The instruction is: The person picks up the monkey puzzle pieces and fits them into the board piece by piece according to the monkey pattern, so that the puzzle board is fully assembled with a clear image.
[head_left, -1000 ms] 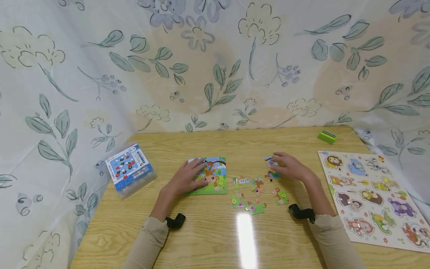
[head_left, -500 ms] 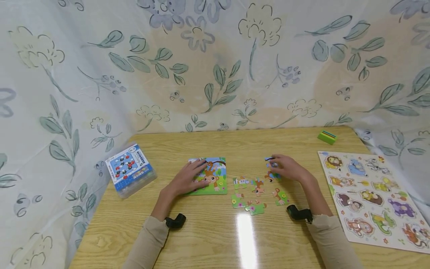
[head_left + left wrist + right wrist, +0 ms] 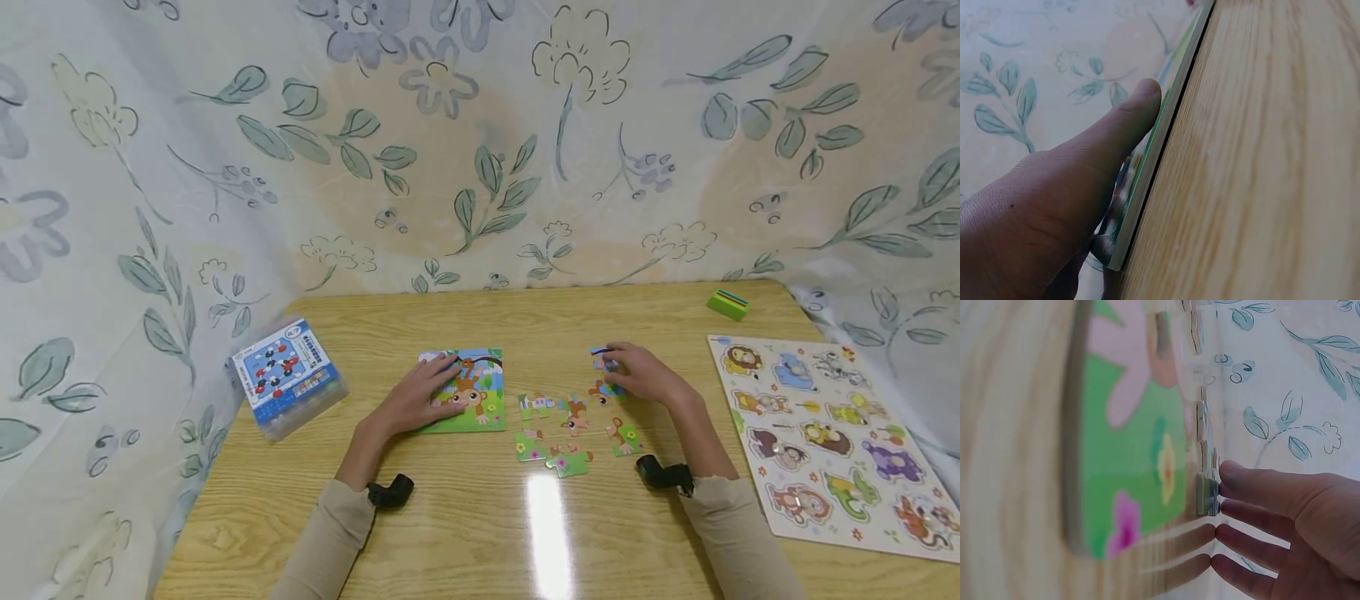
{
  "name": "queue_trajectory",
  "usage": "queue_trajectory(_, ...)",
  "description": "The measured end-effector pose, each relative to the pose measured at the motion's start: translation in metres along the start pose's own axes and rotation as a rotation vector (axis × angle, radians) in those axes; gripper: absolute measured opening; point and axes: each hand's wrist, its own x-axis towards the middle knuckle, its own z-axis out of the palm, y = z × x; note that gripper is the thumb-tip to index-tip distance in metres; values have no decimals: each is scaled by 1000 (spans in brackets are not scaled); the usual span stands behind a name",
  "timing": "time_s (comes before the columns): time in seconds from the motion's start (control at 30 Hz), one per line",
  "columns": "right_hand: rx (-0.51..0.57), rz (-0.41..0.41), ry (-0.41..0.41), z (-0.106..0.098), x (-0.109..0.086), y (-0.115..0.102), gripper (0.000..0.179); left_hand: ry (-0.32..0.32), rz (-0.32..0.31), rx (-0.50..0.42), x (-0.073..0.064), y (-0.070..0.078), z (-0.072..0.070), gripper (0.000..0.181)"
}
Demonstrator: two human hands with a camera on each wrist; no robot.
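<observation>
My left hand [image 3: 422, 398] lies across the left part of a square monkey picture board [image 3: 491, 408]. Its thumb extends over the board's near part, and in the left wrist view the thumb [image 3: 1104, 134] lies along the board's edge. At the right, the fingertips of my right hand [image 3: 643, 372] touch the blue jigsaw pieces [image 3: 600, 390], partly covering them. In the right wrist view the thumb and fingers [image 3: 1260, 550] reach down to the table beside these pieces. Between the hands lie loose jigsaw pieces [image 3: 576, 415] with monkey parts. A green corner piece [image 3: 624, 437] sits nearer to me.
At the left stands a clear plastic box with a blue label [image 3: 288, 375]. A large animal puzzle board [image 3: 813, 408] lies along the right side of the wooden table [image 3: 465, 517]. A small green block [image 3: 727, 304] is at the back right. Floral cloth [image 3: 495, 150] hangs behind.
My right hand has come slightly nearer and lower onto the blue pieces, its fingers drawn in a little. The left hand stays on the picture board.
</observation>
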Motion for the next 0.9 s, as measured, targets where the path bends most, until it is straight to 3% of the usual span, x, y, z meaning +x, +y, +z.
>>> queue_trajectory(0.47, -61, 147, 44, -2, -3, 0, 31, 3, 13, -13, 1, -2, 0, 76)
queue_trajectory(0.9, -46, 195, 59, -10, -8, 6, 23, 0, 1, -14, 2, -3, 2, 76)
